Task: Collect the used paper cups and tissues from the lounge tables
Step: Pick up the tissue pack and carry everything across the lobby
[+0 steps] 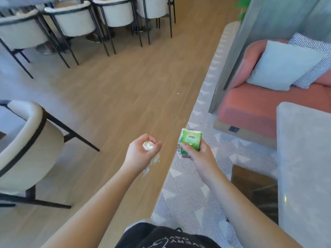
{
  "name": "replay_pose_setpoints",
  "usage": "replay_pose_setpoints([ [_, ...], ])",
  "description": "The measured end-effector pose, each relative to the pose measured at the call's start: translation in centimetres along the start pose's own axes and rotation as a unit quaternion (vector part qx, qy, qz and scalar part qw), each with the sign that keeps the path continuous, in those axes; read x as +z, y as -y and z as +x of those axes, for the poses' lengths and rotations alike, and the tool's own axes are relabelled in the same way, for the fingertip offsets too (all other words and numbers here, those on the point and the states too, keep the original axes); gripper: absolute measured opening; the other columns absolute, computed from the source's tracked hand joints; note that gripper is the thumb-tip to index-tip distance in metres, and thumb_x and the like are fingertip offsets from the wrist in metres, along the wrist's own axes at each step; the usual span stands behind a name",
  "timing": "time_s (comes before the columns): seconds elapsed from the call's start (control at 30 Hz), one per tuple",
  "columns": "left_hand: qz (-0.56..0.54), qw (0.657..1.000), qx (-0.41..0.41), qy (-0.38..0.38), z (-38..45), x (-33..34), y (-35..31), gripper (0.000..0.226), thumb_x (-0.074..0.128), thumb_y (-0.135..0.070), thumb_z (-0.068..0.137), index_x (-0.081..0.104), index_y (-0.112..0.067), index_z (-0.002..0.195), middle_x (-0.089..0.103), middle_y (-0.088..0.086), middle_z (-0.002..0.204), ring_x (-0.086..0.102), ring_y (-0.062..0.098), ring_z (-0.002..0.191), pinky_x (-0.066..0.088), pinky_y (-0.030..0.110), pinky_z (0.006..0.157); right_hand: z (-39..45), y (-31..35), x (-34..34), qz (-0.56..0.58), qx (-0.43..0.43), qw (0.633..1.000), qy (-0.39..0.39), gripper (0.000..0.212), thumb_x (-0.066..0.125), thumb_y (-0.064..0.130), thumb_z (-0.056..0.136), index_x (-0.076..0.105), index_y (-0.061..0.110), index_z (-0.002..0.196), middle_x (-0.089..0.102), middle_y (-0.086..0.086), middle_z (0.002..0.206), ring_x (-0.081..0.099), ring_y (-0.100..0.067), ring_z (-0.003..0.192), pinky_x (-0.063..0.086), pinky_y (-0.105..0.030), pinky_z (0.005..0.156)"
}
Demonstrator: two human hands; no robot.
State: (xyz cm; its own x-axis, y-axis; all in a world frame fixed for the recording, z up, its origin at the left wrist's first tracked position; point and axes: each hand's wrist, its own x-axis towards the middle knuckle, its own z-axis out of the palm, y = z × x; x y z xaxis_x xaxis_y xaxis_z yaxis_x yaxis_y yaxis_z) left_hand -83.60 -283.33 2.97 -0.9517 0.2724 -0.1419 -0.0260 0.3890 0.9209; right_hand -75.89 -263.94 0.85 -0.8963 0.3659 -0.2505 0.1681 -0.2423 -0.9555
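My left hand (141, 154) is held out over the wooden floor, curled around a crumpled white tissue (148, 145); more of the tissue hangs out below the palm. My right hand (198, 154) grips a green tissue pack (189, 142) with red print on its top, held upright above the edge of the patterned rug. Both hands are at about the same height, a short gap apart. No paper cup is in view.
A grey table (302, 158) stands at the right, a pink sofa (254, 108) with cushions behind it. A white armchair (23, 140) is at the left, and several more chairs (75, 20) line the back. Wooden floor (125, 83) runs between them; a patterned rug (197, 185) lies right.
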Motion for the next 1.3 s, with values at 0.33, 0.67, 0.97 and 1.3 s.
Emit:
replay_pose_setpoints([
  [0.33, 0.0, 1.0, 0.018, 0.021, 21.5, 0.7, -0.7, 0.021, 0.075, -0.034, 0.09, 0.061, -0.034, 0.074, 0.066, -0.01, 0.056, 0.059, 0.013, 0.044, 0.042, 0.026, 0.041, 20.8, 3.1, 2.2, -0.011, 0.0, 1.0, -0.027, 0.019, 0.074, 0.016, 0.09, 0.068, 0.023, 0.107, 0.077, 0.003, 0.097, 0.074, -0.013, 0.086, 0.059, -0.028, 0.071],
  [0.67, -0.011, 0.998, 0.039, 0.045, 42.1, -1.5, -6.1, 0.017, 0.072, -0.039, 0.087, 0.062, -0.032, 0.076, 0.072, -0.003, 0.063, 0.063, 0.046, 0.06, 0.043, 0.034, 0.042, 39.8, 9.4, 5.9, -0.009, -0.01, 0.998, -0.063, 0.032, 0.076, 0.018, 0.088, 0.064, 0.012, 0.116, 0.077, 0.0, 0.098, 0.075, -0.016, 0.089, 0.06, -0.033, 0.078],
  [0.97, -0.023, 0.995, 0.01, 0.095, 58.7, 4.2, -9.0, 0.019, 0.071, -0.037, 0.09, 0.061, -0.027, 0.078, 0.072, 0.008, 0.065, 0.063, 0.054, 0.057, 0.042, 0.031, 0.036, 56.1, 13.3, 0.1, 0.009, -0.015, 0.994, -0.109, 0.028, 0.071, 0.014, 0.091, 0.065, 0.012, 0.119, 0.075, -0.002, 0.104, 0.073, -0.018, 0.092, 0.059, -0.032, 0.078],
  [1.3, 0.001, 0.998, -0.011, 0.061, 77.1, 10.7, -15.2, 0.018, 0.075, -0.036, 0.088, 0.062, -0.031, 0.077, 0.072, -0.003, 0.064, 0.069, 0.013, 0.051, 0.045, 0.023, 0.039, 75.6, 19.1, -5.6, 0.025, 0.01, 0.994, -0.103, 0.028, 0.076, 0.022, 0.087, 0.068, 0.018, 0.114, 0.077, -0.002, 0.103, 0.074, -0.022, 0.096, 0.056, -0.031, 0.077],
])
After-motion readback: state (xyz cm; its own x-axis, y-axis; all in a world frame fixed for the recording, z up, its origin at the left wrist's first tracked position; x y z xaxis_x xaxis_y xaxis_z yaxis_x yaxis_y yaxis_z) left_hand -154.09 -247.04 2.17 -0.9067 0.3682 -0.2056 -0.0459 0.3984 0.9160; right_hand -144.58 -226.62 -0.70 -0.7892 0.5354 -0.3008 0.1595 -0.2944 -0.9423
